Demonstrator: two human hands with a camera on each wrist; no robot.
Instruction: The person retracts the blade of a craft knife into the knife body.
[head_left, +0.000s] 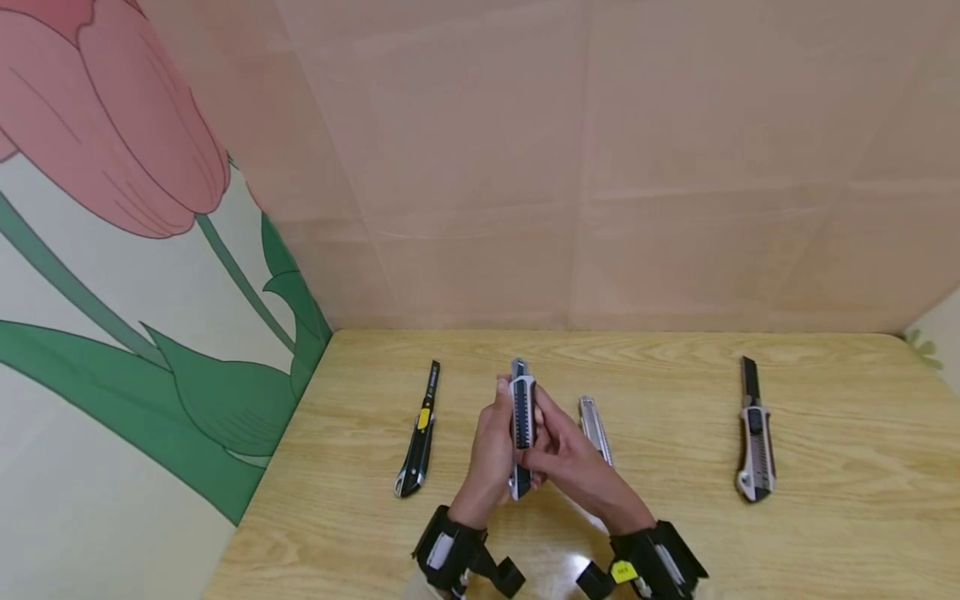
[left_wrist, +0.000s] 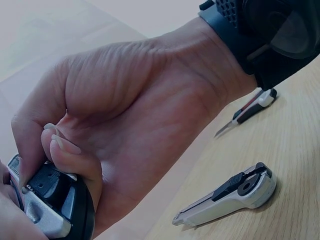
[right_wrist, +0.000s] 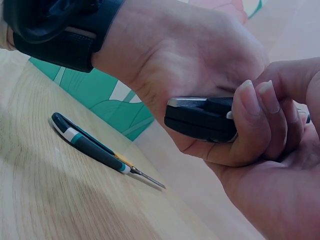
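in the middle of the head view, low in the frame, both hands hold 1 utility knife point(head_left: 521, 425) above the tabletop point(head_left: 675, 550). the left hand point(head_left: 491, 446) has its fingers curled around the body of the knife, and the right hand point(head_left: 566, 458) pinches it from the other side, its thumb near the slider as far as i can tell. whether the blade is out is not clear, because the tip at the top is too small to read. the risk i see is that the slider gives way suddenly under the thumb and the blade jumps forward toward the fingers point(right_wrist: 260, 107) that wrap the casing; a wet or loose grip would cause this. the knife could also slip down and fall on the silver knife point(head_left: 595, 429) just beside the right hand. 2 more cutters lie well apart: a black and yellow cutter point(head_left: 420, 433) at the left and a grey cutter point(head_left: 753, 442) at the right, each with some blade out, so a careless reach sideways may meet an edge.
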